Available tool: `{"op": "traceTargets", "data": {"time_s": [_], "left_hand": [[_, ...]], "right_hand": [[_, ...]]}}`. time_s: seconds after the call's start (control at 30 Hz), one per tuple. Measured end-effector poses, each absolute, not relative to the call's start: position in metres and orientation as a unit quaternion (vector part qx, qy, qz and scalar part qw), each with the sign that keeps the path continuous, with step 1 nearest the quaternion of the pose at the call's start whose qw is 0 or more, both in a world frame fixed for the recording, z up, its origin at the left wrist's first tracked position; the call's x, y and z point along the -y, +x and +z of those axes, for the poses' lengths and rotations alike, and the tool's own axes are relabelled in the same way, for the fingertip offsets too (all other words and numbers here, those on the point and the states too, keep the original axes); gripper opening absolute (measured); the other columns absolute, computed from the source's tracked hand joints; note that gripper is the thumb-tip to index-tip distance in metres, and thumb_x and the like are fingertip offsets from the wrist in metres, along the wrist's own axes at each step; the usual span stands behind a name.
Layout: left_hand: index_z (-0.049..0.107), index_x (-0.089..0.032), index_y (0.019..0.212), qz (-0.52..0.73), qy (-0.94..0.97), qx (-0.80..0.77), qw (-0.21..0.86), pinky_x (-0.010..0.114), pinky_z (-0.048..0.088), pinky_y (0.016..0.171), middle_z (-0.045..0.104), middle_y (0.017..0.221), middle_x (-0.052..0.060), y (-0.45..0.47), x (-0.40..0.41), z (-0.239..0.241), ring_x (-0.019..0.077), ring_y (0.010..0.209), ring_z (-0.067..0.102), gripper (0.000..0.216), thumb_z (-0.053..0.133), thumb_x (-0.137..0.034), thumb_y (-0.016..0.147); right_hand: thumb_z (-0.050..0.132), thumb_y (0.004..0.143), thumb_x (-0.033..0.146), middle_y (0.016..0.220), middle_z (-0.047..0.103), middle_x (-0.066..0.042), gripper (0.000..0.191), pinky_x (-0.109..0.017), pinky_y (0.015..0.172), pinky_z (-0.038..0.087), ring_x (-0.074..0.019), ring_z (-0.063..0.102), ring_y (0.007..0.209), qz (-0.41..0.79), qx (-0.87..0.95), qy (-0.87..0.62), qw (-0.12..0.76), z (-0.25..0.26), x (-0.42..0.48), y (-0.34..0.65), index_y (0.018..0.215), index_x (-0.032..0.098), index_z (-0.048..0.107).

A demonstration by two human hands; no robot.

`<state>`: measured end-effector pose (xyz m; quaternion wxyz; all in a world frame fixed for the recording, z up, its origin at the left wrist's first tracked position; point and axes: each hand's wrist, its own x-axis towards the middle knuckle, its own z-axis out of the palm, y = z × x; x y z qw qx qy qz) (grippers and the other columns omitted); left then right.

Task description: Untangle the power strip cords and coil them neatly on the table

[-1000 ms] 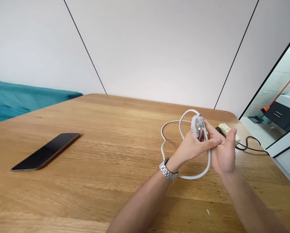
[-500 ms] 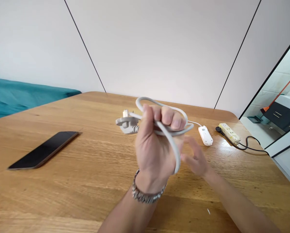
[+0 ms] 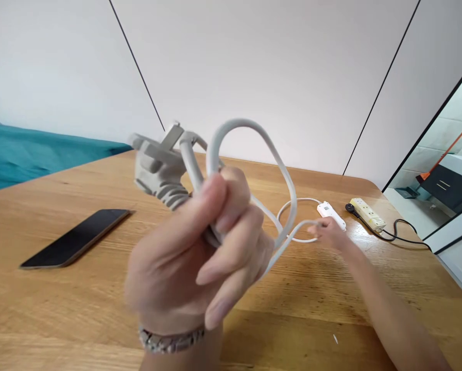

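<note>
Close to the camera, my left hand (image 3: 200, 252), with a metal watch band at its wrist, is closed around loops of a white power cord (image 3: 250, 122). The cord's grey-white plug (image 3: 157, 167) sticks out past the thumb with its prongs upward. Farther out to the right, my right hand (image 3: 329, 232) pinches a stretch of the same cord over the table. Just behind that hand lies a white power strip (image 3: 331, 214), partly covered by it, with a loop of cord resting on the wood beside it.
A yellowed power strip (image 3: 368, 215) with a black cord and plug lies at the right of the wooden table (image 3: 99, 304). A black phone (image 3: 76, 238) lies at the left. A small white scrap (image 3: 335, 339) sits near the front. A white wall (image 3: 254, 67) stands behind.
My left hand has come nearer and turned, bringing the plug up and left. My right hand, open before, has moved right and closed on the cord. More cord now shows between the hands.
</note>
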<state>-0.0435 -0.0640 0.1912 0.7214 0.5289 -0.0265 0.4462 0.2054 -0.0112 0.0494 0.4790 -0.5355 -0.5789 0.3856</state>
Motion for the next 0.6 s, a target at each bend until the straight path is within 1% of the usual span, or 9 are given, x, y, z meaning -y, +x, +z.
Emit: {"op": "traceTargets", "data": {"time_s": [0.1, 0.17, 0.23, 0.3, 0.37, 0.4, 0.43, 0.5, 0.6], "left_hand": [[0.048, -0.020, 0.063, 0.383, 0.655, -0.065, 0.649, 0.019, 0.018, 0.030, 0.032, 0.042, -0.007, -0.042, 0.050, 0.185, 0.0052, 0.030, 0.028, 0.033, 0.056, -0.039, 0.089], [0.049, -0.019, 0.064, 0.348, 0.707, -0.146, 0.599, 0.019, 0.019, 0.033, 0.036, 0.047, -0.006, -0.023, 0.038, 0.175, 0.0051, 0.037, 0.027, 0.033, 0.059, -0.040, 0.087], [0.050, -0.018, 0.065, 0.342, 0.718, -0.207, 0.569, 0.018, 0.021, 0.037, 0.037, 0.051, -0.006, 0.002, 0.025, 0.160, 0.0053, 0.042, 0.029, 0.032, 0.059, -0.040, 0.085], [0.048, -0.017, 0.065, 0.384, 0.701, -0.234, 0.553, 0.018, 0.025, 0.041, 0.038, 0.053, -0.005, 0.027, 0.012, 0.143, 0.0057, 0.045, 0.031, 0.033, 0.057, -0.042, 0.086], [0.052, -0.017, 0.069, 0.416, 0.694, -0.231, 0.541, 0.020, 0.032, 0.047, 0.042, 0.056, -0.004, 0.046, 0.001, 0.127, 0.0077, 0.050, 0.038, 0.033, 0.055, -0.045, 0.087], [0.056, -0.017, 0.073, 0.422, 0.699, -0.223, 0.532, 0.022, 0.036, 0.052, 0.046, 0.059, -0.002, 0.053, -0.003, 0.121, 0.0092, 0.055, 0.043, 0.032, 0.056, -0.046, 0.086], [0.058, -0.016, 0.077, 0.422, 0.710, -0.213, 0.522, 0.024, 0.039, 0.057, 0.051, 0.064, -0.001, 0.057, -0.006, 0.116, 0.0108, 0.060, 0.047, 0.031, 0.059, -0.047, 0.085], [0.060, -0.017, 0.082, 0.406, 0.736, -0.197, 0.505, 0.026, 0.041, 0.062, 0.056, 0.071, 0.001, 0.061, -0.008, 0.108, 0.0126, 0.066, 0.050, 0.031, 0.066, -0.046, 0.079], [0.057, -0.016, 0.076, 0.349, 0.752, -0.159, 0.537, 0.027, 0.038, 0.060, 0.054, 0.068, 0.000, 0.062, -0.005, 0.105, 0.0117, 0.063, 0.046, 0.035, 0.074, -0.047, 0.073]], "right_hand": [[0.074, 0.062, 0.036, 0.045, 0.024, 0.012, 0.040, -0.019, 0.039, 0.018, -0.0035, 0.018, 0.040, 0.490, 0.490, -0.510, 0.510, 0.067, 0.010, 0.232, 0.054, 0.021, 0.038], [0.071, 0.067, 0.036, 0.049, 0.024, 0.012, 0.033, -0.019, 0.037, 0.019, -0.0045, 0.020, 0.040, 0.530, 0.439, -0.480, 0.544, 0.079, 0.015, 0.235, 0.060, 0.021, 0.042], [0.065, 0.074, 0.043, 0.052, 0.034, 0.008, 0.027, -0.020, 0.037, 0.026, -0.0069, 0.031, 0.041, 0.517, 0.415, -0.455, 0.594, 0.090, 0.023, 0.226, 0.069, 0.020, 0.053], [0.056, 0.080, 0.056, 0.061, 0.051, 0.003, 0.036, -0.023, 0.043, 0.038, -0.0113, 0.048, 0.050, 0.475, 0.413, -0.434, 0.644, 0.098, 0.033, 0.209, 0.083, 0.020, 0.061], [0.045, 0.084, 0.067, 0.078, 0.065, -0.003, 0.051, -0.029, 0.058, 0.050, -0.0178, 0.062, 0.072, 0.440, 0.442, -0.413, 0.664, 0.106, 0.043, 0.191, 0.095, 0.022, 0.064], [0.039, 0.084, 0.072, 0.087, 0.068, -0.006, 0.059, -0.033, 0.068, 0.052, -0.0214, 0.065, 0.085, 0.428, 0.467, -0.402, 0.661, 0.109, 0.048, 0.183, 0.100, 0.022, 0.065], [0.033, 0.084, 0.077, 0.095, 0.070, -0.008, 0.067, -0.037, 0.079, 0.052, -0.0243, 0.064, 0.097, 0.419, 0.492, -0.393, 0.654, 0.111, 0.052, 0.178, 0.105, 0.022, 0.066], [0.025, 0.083, 0.081, 0.107, 0.070, -0.010, 0.077, -0.041, 0.096, 0.047, -0.0270, 0.057, 0.116, 0.403, 0.532, -0.389, 0.635, 0.113, 0.057, 0.174, 0.111, 0.022, 0.066], [0.027, 0.085, 0.080, 0.118, 0.067, -0.007, 0.074, -0.041, 0.106, 0.039, -0.0256, 0.048, 0.129, 0.356, 0.546, -0.418, 0.633, 0.109, 0.059, 0.179, 0.115, 0.025, 0.065]]}}
